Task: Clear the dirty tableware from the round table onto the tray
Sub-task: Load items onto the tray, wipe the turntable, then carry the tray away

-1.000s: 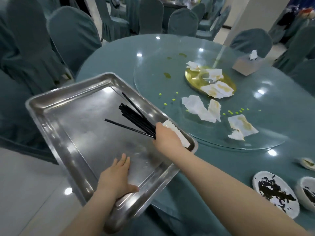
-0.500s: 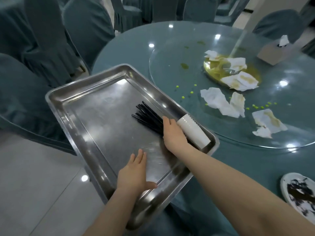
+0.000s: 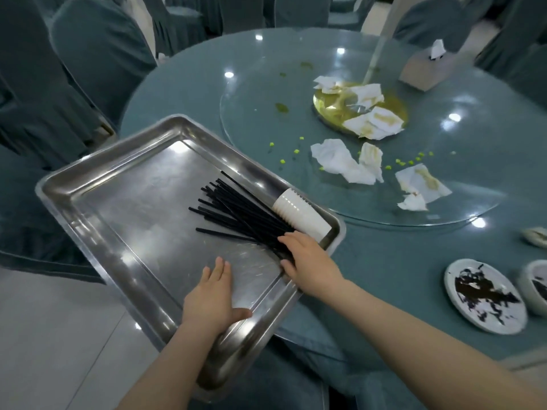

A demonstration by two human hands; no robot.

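Chopsticks [image 3: 242,214] have fanned out under right hand [image 3: 307,261].

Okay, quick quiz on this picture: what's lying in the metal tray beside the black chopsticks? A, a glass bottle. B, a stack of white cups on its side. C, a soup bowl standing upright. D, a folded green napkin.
B: a stack of white cups lies on its side in the tray, against its far rim, right next to the black chopsticks that the right hand touches.
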